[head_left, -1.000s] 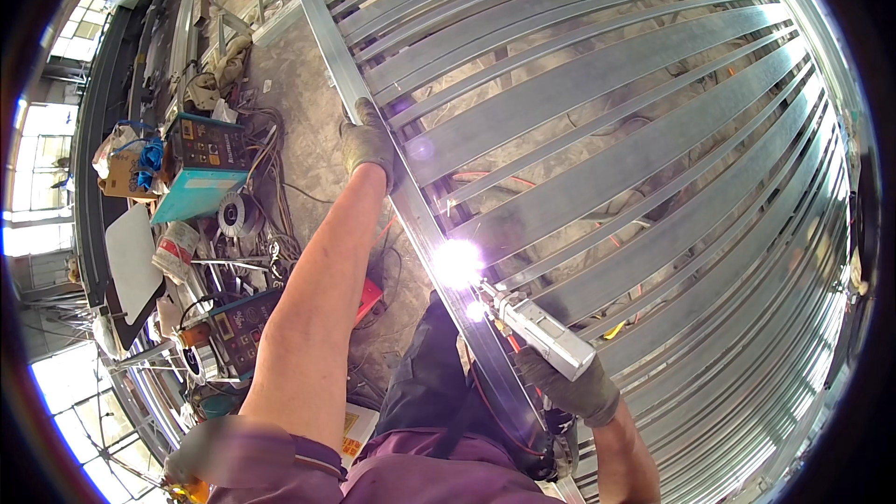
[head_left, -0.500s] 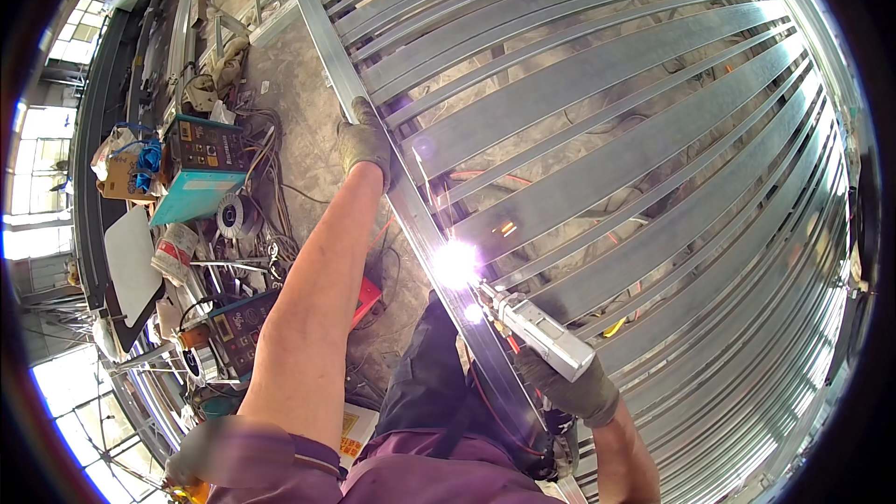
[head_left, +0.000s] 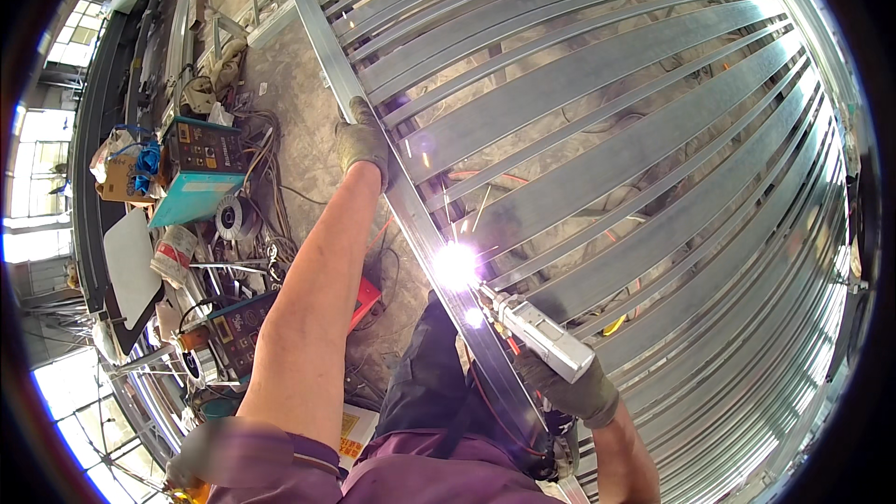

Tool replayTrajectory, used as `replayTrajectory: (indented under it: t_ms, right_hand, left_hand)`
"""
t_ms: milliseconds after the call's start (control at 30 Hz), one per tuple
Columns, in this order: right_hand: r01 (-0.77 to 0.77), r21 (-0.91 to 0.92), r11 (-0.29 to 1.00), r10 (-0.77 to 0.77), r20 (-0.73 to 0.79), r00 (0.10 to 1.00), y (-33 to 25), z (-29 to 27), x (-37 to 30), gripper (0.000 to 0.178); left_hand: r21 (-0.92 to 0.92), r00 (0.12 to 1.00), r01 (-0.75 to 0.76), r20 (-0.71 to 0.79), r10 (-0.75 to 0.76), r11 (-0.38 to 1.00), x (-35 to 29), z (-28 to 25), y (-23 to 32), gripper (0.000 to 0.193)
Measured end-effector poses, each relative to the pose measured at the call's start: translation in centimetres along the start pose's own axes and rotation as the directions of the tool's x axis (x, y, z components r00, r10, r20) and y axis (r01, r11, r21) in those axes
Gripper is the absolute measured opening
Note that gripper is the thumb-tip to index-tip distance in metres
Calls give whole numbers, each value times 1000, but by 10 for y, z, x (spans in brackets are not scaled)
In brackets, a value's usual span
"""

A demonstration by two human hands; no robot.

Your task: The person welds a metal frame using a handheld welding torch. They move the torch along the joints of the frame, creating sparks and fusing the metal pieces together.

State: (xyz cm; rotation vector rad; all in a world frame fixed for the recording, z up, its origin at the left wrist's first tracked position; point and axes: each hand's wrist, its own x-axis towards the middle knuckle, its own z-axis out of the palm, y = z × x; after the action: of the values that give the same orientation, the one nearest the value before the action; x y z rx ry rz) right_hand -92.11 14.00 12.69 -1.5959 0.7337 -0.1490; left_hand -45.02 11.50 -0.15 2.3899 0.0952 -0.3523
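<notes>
My left hand [head_left: 362, 147], in a worn olive work glove, is closed over the long metal edge rail [head_left: 323, 39] of a slatted metal frame. My right hand [head_left: 581, 396], also gloved, grips a boxy silver welding torch [head_left: 553, 340]. The torch's nozzle points up and left at the rail, where a slat meets it. A brilliant white-violet glare [head_left: 456, 265] covers the nozzle tip and the joint, hiding the seam. Thin sparks fly up from it. Flat grey slats [head_left: 597, 163] run from the rail toward the right.
Left of me on the floor stand a teal welding machine [head_left: 207, 163], a second machine [head_left: 238, 329] with a red part, a wire spool [head_left: 233, 215] and tangled cables [head_left: 271, 145]. Metal profiles lie along the far left. Hoses and cables show on the floor beneath the slats.
Sparks now spray upward from the weld in longer streaks, and a dark puff of smoke shows beside it. Both hands and the torch hold almost the same place.
</notes>
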Motion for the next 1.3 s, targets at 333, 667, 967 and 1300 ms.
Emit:
replayTrajectory:
  t_ms: [333, 667, 967, 1300]
  right_hand:
    - [23, -44, 999, -20, 68, 998, -4, -4, -4, 38]
    - [3, -22, 1000, -2, 51, 999, -4, -4, -7, 35]
    - [42, -42, 998, -42, -9, 999, -2, 0, -7, 32]
    - [81, -105, 991, -83, -13, 996, 8, 2, -13, 31]
  left_hand:
    - [-74, 1000, -21, -17, 19, 997, 5, 6, -7, 88]
    - [20, 1000, 14, -14, -14, 1000, 8, 4, -6, 88]
    - [-2, 1000, 24, 3, -24, 1000, 9, 5, -7, 89]
    - [43, 999, -5, -49, 7, 999, 14, 8, -9, 89]
